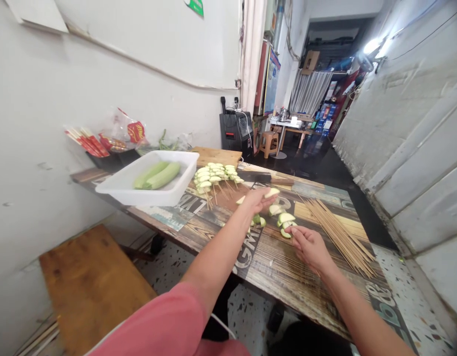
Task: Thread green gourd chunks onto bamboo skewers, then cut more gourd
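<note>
Between the fingertips of my left hand [260,199] is a pale zucchini slice [272,193], held above the table. My right hand [309,243] pinches close to a bunch of green-edged zucchini slices [286,218] that appear threaded on a skewer; the skewer itself is mostly hidden by my fingers. Loose zucchini pieces [263,221] lie under and beside my left hand. Farther back, a pile of skewered zucchini slices [213,174] rests with its stick ends toward me. Bare bamboo skewers [337,237] are spread to the right of my right hand.
A white plastic tub [113,190] holding whole zucchini stands on the table's left. Behind the skewered pile lie a cleaver [255,176] and a wooden board [217,157]. Packaged goods [117,141] sit against the wall. A wooden bench [91,287] is at lower left, a black speaker [237,133] beyond the table.
</note>
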`<state>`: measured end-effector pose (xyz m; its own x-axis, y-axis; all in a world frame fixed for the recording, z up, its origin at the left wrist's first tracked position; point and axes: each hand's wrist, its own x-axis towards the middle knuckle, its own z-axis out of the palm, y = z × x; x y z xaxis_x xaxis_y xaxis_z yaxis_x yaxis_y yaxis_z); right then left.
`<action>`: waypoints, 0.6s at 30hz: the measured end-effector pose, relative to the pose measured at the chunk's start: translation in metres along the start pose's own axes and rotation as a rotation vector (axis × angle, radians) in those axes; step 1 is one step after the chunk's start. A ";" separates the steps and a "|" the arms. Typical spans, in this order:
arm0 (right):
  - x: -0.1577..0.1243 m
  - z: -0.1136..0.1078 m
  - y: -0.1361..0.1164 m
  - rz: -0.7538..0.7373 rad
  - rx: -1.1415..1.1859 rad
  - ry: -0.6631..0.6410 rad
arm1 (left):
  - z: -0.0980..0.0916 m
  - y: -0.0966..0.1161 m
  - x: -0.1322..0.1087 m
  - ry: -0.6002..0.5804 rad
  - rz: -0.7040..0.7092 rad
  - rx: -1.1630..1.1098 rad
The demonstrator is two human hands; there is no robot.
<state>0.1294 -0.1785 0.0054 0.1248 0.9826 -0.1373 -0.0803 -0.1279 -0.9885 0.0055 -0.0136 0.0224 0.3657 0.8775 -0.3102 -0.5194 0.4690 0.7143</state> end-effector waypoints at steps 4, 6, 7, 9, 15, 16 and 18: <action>0.001 0.000 0.005 -0.030 -0.026 0.005 | 0.001 -0.001 0.001 -0.013 -0.051 -0.033; 0.002 0.001 0.008 -0.041 -0.049 0.016 | 0.002 -0.001 0.000 -0.012 -0.057 -0.030; 0.002 0.002 0.009 -0.046 -0.059 0.024 | 0.003 -0.002 -0.001 -0.007 -0.057 -0.024; 0.003 0.002 0.010 -0.055 -0.061 0.040 | 0.005 -0.004 -0.004 -0.011 -0.067 -0.001; 0.007 0.001 0.012 -0.088 -0.037 0.066 | 0.014 -0.010 -0.013 -0.063 -0.039 0.068; 0.008 0.000 0.013 -0.100 -0.050 0.075 | 0.015 -0.011 -0.015 -0.060 -0.030 0.080; 0.010 -0.002 0.016 -0.138 -0.097 0.105 | 0.017 -0.012 -0.018 -0.053 -0.023 0.105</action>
<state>0.1315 -0.1712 -0.0118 0.2310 0.9730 -0.0009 0.0399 -0.0104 -0.9991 0.0182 -0.0364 0.0299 0.4185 0.8590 -0.2951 -0.4280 0.4731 0.7701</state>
